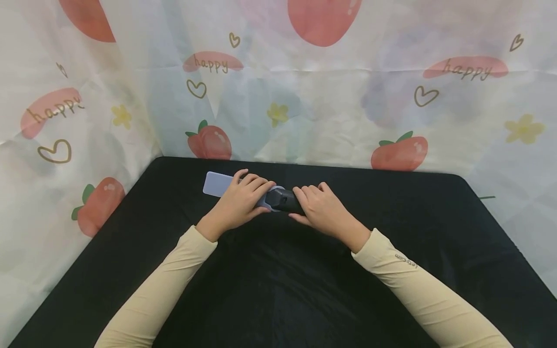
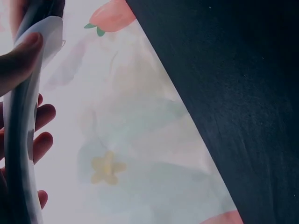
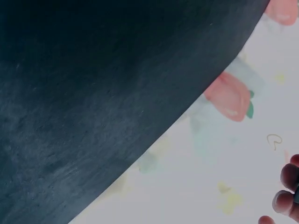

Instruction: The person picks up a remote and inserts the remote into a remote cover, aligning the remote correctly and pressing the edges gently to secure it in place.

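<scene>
A long item with a flat, pale lavender section (image 1: 216,184) and a black section (image 1: 284,200) is held up over the table by both hands. I cannot tell its exact kind. My left hand (image 1: 238,200) grips the lavender section near the middle, and the end sticks out to the left. In the left wrist view the thumb lies on one side of the item (image 2: 23,140), with fingertips (image 2: 43,148) showing on the other. My right hand (image 1: 324,209) grips the black section, partly hiding it. Only its fingertips (image 3: 285,200) show at the right wrist view's edge.
A black-covered table (image 1: 278,290) spreads beneath both arms, with rounded far corners. Behind it and at the sides hangs a pale curtain (image 1: 322,116) printed with strawberries, flowers and hearts.
</scene>
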Motion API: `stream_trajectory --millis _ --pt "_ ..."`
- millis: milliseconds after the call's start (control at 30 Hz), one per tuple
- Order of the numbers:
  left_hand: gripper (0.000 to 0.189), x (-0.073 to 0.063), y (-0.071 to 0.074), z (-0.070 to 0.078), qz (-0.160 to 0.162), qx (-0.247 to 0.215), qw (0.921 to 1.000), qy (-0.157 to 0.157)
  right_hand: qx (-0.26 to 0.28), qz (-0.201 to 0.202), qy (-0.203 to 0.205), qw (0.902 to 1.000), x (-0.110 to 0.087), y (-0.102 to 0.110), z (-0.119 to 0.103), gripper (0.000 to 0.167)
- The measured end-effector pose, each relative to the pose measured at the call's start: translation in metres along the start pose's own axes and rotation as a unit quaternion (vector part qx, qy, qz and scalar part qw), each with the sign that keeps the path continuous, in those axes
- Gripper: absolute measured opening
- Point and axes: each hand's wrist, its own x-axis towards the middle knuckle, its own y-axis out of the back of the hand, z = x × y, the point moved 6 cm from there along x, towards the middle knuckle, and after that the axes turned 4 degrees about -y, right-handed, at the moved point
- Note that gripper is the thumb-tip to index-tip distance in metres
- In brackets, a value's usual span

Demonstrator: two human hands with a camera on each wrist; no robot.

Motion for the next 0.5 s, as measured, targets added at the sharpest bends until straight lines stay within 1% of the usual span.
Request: stream_trajectory --millis 67,200,333,500 --pt "0.059 0.0010 0.0000 0.0000 -0.001 -0.002 1.0000 0.000 -0.009 0.000 0.001 1.0000 0.0004 -0.0007 0.0011 0.061" --pt "0.059 0.0004 -0.0005 -0.0014 -0.002 -0.009 0.9999 0.010 -0.011 -0.002 -0.004 0.9999 -0.0004 -0.0028 0.0028 0.059" --pt "0.059 -0.0007 0.0017 -0.0022 0.002 -0.013 0.9998 0.016 -0.008 0.010 -0.009 0.9999 -0.0007 -0.0012 0.0028 0.059" --pt "0.059 -0.0008 0.0057 0.0011 0.004 -0.008 0.9999 0.010 0.006 0.014 -0.007 0.9999 -0.0003 0.0012 -0.0001 0.058"
